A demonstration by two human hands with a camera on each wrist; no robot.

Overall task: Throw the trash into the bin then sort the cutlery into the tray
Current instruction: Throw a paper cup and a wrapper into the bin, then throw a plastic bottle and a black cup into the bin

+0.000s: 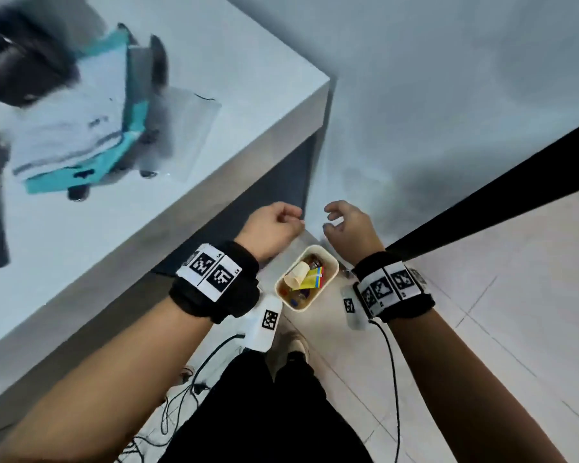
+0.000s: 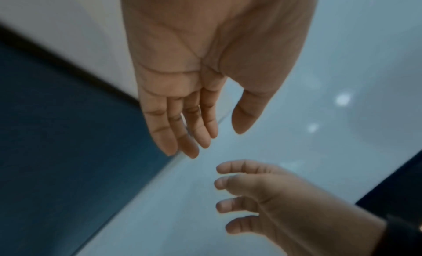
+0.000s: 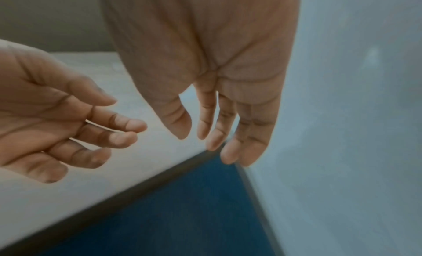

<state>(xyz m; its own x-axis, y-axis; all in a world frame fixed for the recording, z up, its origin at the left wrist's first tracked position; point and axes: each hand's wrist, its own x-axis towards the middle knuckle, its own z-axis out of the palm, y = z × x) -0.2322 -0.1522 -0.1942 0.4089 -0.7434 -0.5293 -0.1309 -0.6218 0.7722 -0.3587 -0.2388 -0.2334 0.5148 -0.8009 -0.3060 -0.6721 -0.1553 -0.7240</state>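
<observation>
Both hands held over the floor beside the table corner, above a small bin. Left hand (image 1: 270, 228), empty, fingers loosely relaxed, its palm clear in the left wrist view (image 2: 200, 49). Right hand (image 1: 350, 230), likewise empty, fingers slack and slightly spread, its palm clear in the right wrist view (image 3: 219, 43). The two hands lie near each other without touching. Bin (image 1: 332, 262), cream-rimmed, standing on the tiled floor just below and between the wrists; it contains a paper cup (image 1: 297, 275), a yellow wrapper (image 1: 310, 281) and further small trash too indistinct to name. Table (image 1: 194, 202), pale grey, at left; the items on its top are motion-blurred, so cutlery and tray cannot be identified
</observation>
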